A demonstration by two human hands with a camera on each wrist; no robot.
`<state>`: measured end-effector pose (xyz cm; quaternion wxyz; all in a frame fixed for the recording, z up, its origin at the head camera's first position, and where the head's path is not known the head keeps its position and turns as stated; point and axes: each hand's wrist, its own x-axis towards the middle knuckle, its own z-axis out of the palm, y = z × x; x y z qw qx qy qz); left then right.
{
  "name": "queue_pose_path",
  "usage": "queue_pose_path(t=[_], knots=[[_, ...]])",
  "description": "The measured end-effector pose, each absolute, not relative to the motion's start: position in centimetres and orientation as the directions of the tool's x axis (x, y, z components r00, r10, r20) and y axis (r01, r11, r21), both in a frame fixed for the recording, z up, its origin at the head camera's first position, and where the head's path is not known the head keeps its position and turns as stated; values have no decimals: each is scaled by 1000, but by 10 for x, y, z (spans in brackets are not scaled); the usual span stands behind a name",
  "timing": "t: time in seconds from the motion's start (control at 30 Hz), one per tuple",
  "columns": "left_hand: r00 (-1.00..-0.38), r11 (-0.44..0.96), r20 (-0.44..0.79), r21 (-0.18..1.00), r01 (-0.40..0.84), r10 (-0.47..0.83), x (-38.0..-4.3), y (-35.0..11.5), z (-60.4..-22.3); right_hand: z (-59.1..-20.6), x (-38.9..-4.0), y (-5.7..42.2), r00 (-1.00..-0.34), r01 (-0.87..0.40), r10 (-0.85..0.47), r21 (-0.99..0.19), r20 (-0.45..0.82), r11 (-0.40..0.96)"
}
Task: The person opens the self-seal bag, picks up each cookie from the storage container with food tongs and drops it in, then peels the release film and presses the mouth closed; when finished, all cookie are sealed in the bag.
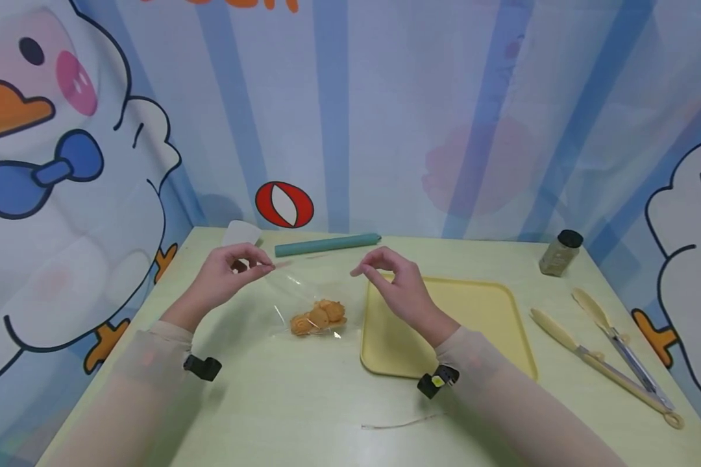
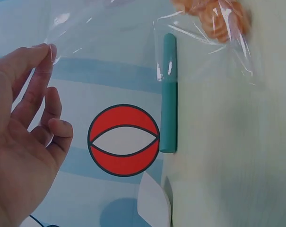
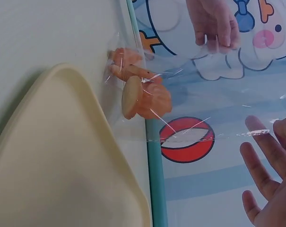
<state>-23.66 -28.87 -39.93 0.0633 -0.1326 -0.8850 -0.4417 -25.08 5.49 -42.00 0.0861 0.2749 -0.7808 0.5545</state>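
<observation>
A clear plastic bag (image 1: 292, 285) with several swirl-ridged cookies (image 1: 321, 316) at its bottom hangs between my two hands. My left hand (image 1: 228, 269) pinches one upper corner of the bag between thumb and fingertip, the other fingers loosely bent. On the opposite side, my right hand (image 1: 394, 279) has thumb and forefinger at the bag's other upper corner, pinching the film. In the right wrist view, the cookies (image 3: 152, 99) show through the clear film beside the yellow tray (image 3: 72, 156).
The yellow tray (image 1: 473, 318) lies under my right forearm. A thin twist tie (image 1: 400, 425) is at the front. A teal roll (image 1: 327, 244) and a white piece (image 1: 241, 232) sit at the back. To the right are a black-lidded jar (image 1: 561, 253) and tongs (image 1: 607, 373).
</observation>
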Motion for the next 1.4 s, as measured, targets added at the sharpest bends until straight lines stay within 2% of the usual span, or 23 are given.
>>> queue_pose_path(t=[0.4, 0.8, 1.07, 1.23, 1.3, 1.4], knots=[[-940, 515, 286, 787, 340, 184, -230, -287, -397, -425, -257, 51, -875, -444, -319, -866, 364, 231], [-922, 426, 277, 824, 373, 271, -226, -290, -398, -431, -260, 59, -865, -400, -355, -914, 354, 64], [-910, 385, 267, 841, 381, 318, -227, -296, -401, -431, -260, 58, -863, -373, -390, -926, 323, 59], [-882, 349, 322, 828, 438, 343, -228, -298, -403, -431, -260, 56, -859, -349, -405, -937, 313, 15], [-877, 358, 337, 816, 454, 342, -227, -298, -403, -431, -260, 56, -853, -350, -411, -937, 321, -5], [-891, 399, 324, 807, 436, 318, -226, -296, -403, -432, -260, 56, -853, -379, -400, -925, 334, 36]])
